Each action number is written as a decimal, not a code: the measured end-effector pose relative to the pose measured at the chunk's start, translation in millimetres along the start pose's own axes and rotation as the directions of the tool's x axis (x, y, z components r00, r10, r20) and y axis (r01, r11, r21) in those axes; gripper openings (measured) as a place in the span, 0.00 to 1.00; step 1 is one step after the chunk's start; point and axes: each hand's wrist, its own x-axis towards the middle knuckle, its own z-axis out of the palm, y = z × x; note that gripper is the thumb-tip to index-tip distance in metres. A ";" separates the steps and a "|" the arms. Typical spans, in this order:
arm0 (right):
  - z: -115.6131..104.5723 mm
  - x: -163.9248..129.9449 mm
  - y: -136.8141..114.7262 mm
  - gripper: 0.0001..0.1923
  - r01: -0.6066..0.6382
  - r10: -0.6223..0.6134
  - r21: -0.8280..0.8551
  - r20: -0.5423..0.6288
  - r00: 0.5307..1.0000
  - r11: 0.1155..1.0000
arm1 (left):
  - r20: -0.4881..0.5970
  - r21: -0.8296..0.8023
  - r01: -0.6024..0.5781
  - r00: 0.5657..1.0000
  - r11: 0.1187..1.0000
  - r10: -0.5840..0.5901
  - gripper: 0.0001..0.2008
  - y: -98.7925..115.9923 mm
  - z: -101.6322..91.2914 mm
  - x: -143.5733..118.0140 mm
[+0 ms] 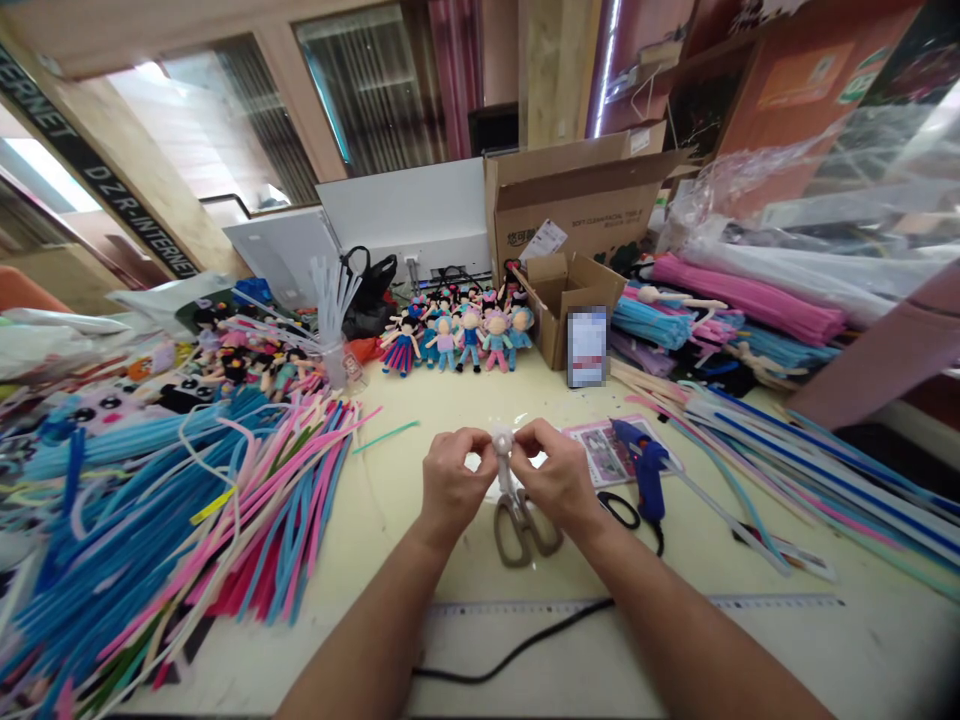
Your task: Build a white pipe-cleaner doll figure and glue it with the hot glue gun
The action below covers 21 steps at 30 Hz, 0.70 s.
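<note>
Head view: we're pinching a fuzzy white piece (502, 440) between left hand (450, 478) and right hand (555, 475), just above the scissors (517, 520). Box (577, 200) print is too blurry; sign (97, 165) is reading "INTERNET".

Blurred-out label (586, 346) by the box; small white piece (501, 440) mostly hidden between the hands.

Scissors (517, 520) lie on the table (420, 460); a blue glue gun (646, 470) just right of them; dolls (457, 335) beyond; pipe cleaners (187, 520) far left.
</note>
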 end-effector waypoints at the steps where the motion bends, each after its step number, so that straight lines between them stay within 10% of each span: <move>1: -1.4 0.6 0.2 0.04 0.004 -0.005 -0.006 -0.015 1.000 1.000 | -0.012 0.009 0.005 1.000 1.000 -0.005 0.04 -0.4 0.0 0.7; 13: -4.1 8.1 15.5 0.09 -0.140 0.092 0.364 0.146 0.985 0.921 | 0.167 -0.280 0.190 0.975 0.941 -0.147 0.03 -12.6 -2.1 6.6; 21: -12.7 11.0 8.1 0.07 -0.093 -0.030 0.327 0.350 0.936 0.941 | 0.197 -0.297 0.193 0.971 0.935 -0.138 0.04 -10.5 -6.6 8.9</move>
